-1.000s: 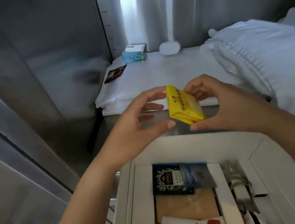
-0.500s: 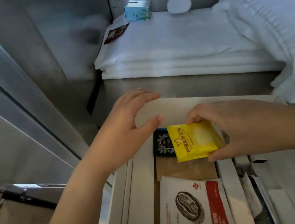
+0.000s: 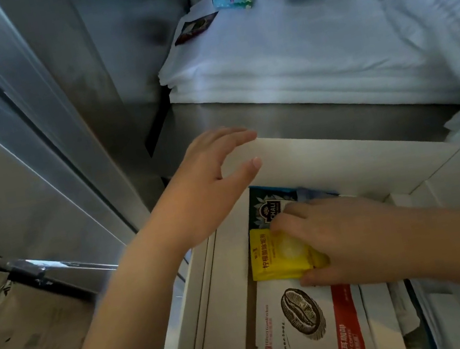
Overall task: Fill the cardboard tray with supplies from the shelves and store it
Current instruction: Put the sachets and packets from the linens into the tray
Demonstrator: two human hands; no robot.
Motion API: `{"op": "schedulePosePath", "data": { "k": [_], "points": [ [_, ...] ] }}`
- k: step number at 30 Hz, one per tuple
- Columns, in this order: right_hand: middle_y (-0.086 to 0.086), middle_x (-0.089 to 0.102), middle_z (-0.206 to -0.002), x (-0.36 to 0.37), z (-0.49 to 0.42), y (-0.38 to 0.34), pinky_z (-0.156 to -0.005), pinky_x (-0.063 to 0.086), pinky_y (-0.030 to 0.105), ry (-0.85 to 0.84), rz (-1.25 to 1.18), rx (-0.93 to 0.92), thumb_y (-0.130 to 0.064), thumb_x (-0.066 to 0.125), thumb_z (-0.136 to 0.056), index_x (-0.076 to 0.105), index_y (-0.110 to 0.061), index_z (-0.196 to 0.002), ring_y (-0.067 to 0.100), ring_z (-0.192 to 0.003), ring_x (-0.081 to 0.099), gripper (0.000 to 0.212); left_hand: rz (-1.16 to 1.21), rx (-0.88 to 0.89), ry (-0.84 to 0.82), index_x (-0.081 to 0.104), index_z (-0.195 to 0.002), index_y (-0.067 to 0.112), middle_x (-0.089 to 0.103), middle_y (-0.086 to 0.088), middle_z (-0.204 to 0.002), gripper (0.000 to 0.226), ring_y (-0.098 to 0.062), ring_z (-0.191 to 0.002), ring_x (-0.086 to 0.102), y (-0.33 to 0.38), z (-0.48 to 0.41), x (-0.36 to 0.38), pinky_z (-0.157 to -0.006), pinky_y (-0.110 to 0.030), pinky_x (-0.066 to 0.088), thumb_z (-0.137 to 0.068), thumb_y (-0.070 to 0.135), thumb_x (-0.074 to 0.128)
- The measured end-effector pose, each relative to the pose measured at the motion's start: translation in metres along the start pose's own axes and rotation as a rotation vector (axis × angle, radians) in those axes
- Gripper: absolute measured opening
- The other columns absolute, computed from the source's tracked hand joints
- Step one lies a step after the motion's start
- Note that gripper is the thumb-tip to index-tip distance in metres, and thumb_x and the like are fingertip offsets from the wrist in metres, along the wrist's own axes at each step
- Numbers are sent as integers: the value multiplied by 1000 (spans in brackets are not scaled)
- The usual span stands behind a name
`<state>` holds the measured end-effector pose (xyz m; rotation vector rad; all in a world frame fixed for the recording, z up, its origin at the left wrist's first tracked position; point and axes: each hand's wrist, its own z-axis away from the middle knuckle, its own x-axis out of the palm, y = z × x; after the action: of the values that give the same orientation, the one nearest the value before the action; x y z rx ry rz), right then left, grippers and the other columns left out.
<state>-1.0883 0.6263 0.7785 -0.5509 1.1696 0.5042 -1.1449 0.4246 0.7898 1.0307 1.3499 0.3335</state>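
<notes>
Cardboard tray (image 3: 341, 151) at lower centre already holds several packets; your right hand (image 3: 338, 235) presses the yellow sachet (image 3: 276, 255) in, left hand (image 3: 209, 184) spread wide; storing remains.

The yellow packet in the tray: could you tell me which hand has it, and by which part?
The right hand grips the yellow packet at its right end, fingers on top, thumb underneath. The left hand holds nothing.

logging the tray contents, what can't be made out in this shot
- Head view: the right hand covers part of the yellow packet and the dark tea sachet.
- The coffee packet is cut off by the bottom edge.
- The right compartment's items are blurred, partly under the forearm.
</notes>
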Motion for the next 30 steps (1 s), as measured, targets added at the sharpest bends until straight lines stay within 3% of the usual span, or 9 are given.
{"op": "schedulePosePath", "data": {
  "k": [6,9,12,17,22,24,27,30],
  "points": [
    [-7,39,-131,6,-3,-4,-91,46,31,46,55,-40,-69,42,-83,28,-30,-136,10,-112,40,67,8,-1,4,48,-134,38,39,28,-131,42,11,-128,26,1,0,0,-94,-2,19,-93,40,51],
    [-10,40,-132,2,-1,0,-94,38,22,63,56,-61,-75,35,-82,30,-31,-138,7,-115,36,71,23,-1,7,48,-134,37,40,27,-131,41,11,-128,27,1,-1,0,-96,-4,21,-93,39,52],
    [-17,38,-129,-10,2,7,-85,29,6,68,-63,-88,-73,32,-84,33,-38,-134,-2,-113,34,61,20,0,11,49,-134,37,39,32,-125,41,11,-128,26,1,0,0,-98,-4,20,-93,38,52],
    [-13,49,-123,-21,7,15,-88,47,23,20,-17,-254,-43,40,-95,48,-36,-123,2,-111,45,30,13,4,9,49,-133,36,39,32,-124,41,14,-125,27,1,-1,0,-94,2,19,-92,38,52],
    [-14,38,-136,-10,5,16,-91,28,11,-72,-22,-274,-45,24,-93,44,-41,-133,1,-123,30,46,8,11,3,48,-134,36,40,28,-129,41,12,-127,27,1,0,0,-98,-4,22,-92,39,51],
    [-15,34,-138,-6,2,16,-92,23,10,-75,-17,-278,-45,26,-95,42,-43,-136,0,-124,27,44,3,13,3,48,-134,36,40,28,-130,42,12,-127,26,1,0,0,-98,-4,21,-92,39,51],
    [-14,28,-142,-3,1,15,-98,19,11,-118,-28,-275,-40,35,-99,38,-43,-139,1,-126,22,41,2,16,4,48,-134,36,40,27,-130,42,12,-126,26,0,0,0,-96,-1,20,-92,39,51],
    [-14,26,-143,-3,1,14,-104,24,17,-143,-34,-274,-40,36,-99,37,-44,-140,2,-127,21,41,5,16,5,48,-134,36,40,26,-130,42,11,-127,27,0,1,0,-96,-3,21,-93,38,52]
  ]
}}
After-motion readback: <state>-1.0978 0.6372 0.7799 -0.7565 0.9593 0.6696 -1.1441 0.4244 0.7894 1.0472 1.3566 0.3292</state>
